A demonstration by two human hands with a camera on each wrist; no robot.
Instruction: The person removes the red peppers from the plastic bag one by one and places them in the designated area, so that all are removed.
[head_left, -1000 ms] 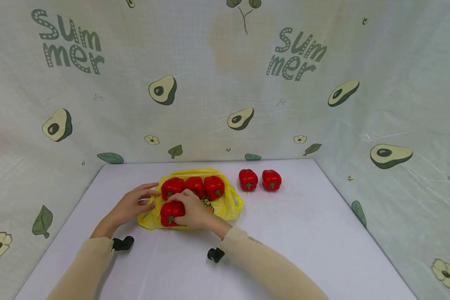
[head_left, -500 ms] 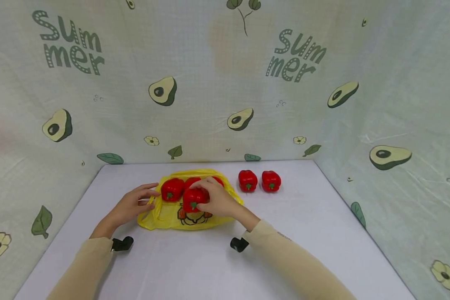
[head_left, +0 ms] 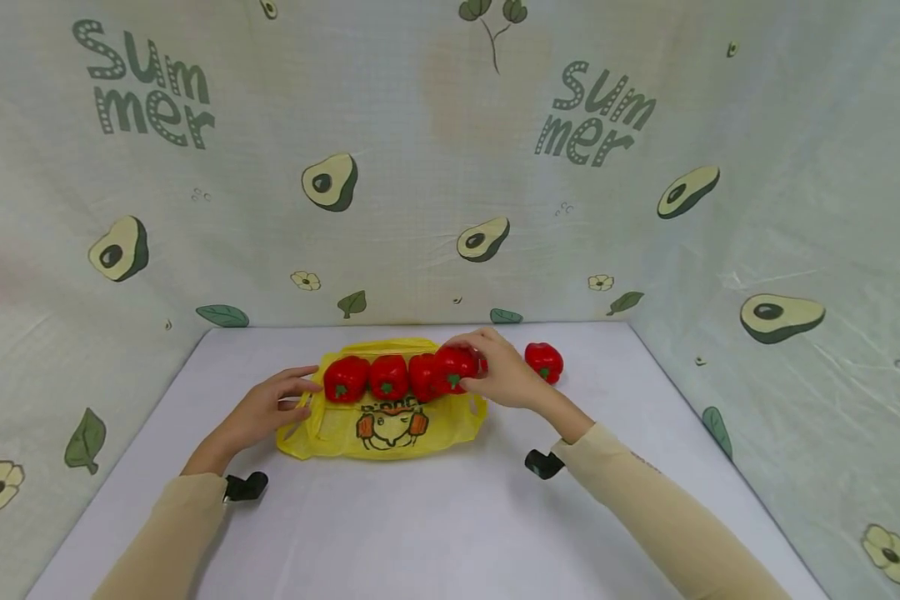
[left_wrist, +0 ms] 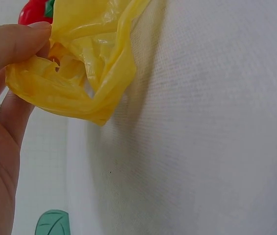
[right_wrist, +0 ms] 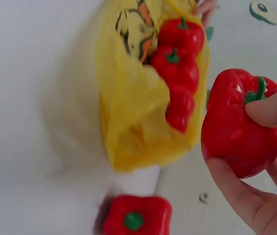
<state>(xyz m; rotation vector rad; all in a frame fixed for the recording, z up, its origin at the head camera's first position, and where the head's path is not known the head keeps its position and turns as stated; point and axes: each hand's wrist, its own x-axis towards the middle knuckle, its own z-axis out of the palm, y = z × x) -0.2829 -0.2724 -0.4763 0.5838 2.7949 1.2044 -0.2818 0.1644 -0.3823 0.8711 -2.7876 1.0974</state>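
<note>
My right hand point(head_left: 506, 373) grips a red bell pepper point(right_wrist: 243, 122) with a green stem, thumb by the stem and fingers round its body. It is held over the right end of a yellow plastic bag point(head_left: 450, 425). On the bag lie three more red peppers in a row: a left one point(head_left: 347, 379), a middle one point(head_left: 388, 377) and a right one point(head_left: 423, 375) partly covered by the held pepper. My left hand point(head_left: 258, 412) pinches the bag's handle point(left_wrist: 74, 95) at its left edge, between thumb and fingers.
Another red pepper point(head_left: 543, 362) stands on the white table point(head_left: 390, 525) right of my right hand. A further one beside it is mostly hidden behind that hand. A patterned cloth point(head_left: 405, 275) hangs along the table's back and sides.
My right hand has carried the held pepper from the bag's front left to the right and back, past the row. The bag's printed drawing is uncovered. My left hand has stayed put.
</note>
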